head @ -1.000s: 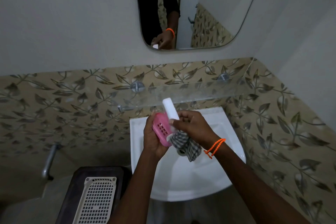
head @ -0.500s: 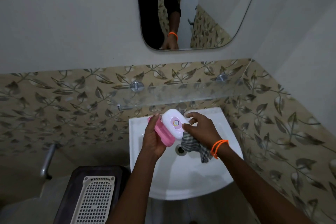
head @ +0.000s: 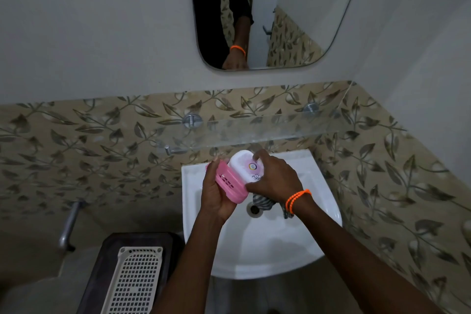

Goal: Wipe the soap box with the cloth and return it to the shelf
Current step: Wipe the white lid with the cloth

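Observation:
The soap box has a pink slotted base point(head: 230, 183) and a white lid point(head: 246, 164) with a round sticker. It is held above the white basin point(head: 254, 245). My left hand point(head: 215, 197) grips the pink base from below. My right hand point(head: 274, 177) lies over the white lid with its fingers curled on it, and the striped grey cloth point(head: 265, 202) hangs from under its palm. A glass shelf point(head: 267, 130) runs along the wall just above and behind the box.
A mirror point(head: 275, 10) hangs on the wall above the shelf. A dark bin with a cream perforated tray point(head: 135, 280) stands at the lower left. A metal pipe point(head: 67, 224) sticks out of the left wall. Leaf-patterned tiles cover the walls.
The white lid has swung from upright to lying flat against the pink base. My right hand moved from beside the box to on top of the lid, cloth still in it.

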